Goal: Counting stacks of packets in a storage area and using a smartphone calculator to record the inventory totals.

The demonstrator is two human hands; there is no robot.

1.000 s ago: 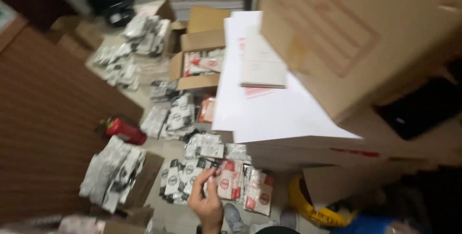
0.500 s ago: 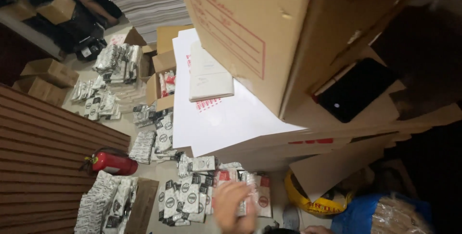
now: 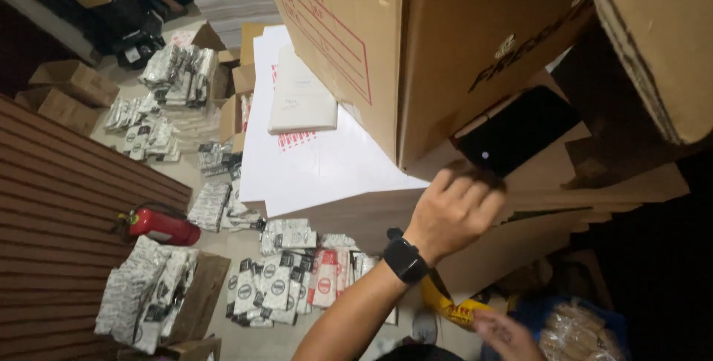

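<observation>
My left hand [image 3: 453, 212], with a black watch on the wrist, has reached up to a black phone [image 3: 520, 129] that lies on a stack of flattened cardboard [image 3: 594, 183]. Its bent fingers rest on the phone's near end; the fingertips are hidden, so I cannot tell if they grip it. My right hand [image 3: 506, 335] is blurred at the bottom edge, fingers loosely apart, holding nothing that I can see. It hovers beside a blue bag [image 3: 572, 331] of brownish packets.
A big cardboard box [image 3: 416, 41] looms overhead. White sheets [image 3: 312, 160] lie on a carton with a white pad [image 3: 301, 101] on top. Several bundles of black-and-white packets [image 3: 275, 287] cover the floor, with a red fire extinguisher [image 3: 160, 226] by a brown slatted wall [image 3: 59, 212].
My left hand has risen from the packets on the floor up to the phone on the cardboard. The view has swung right and closer to the boxes. My right hand has come into view.
</observation>
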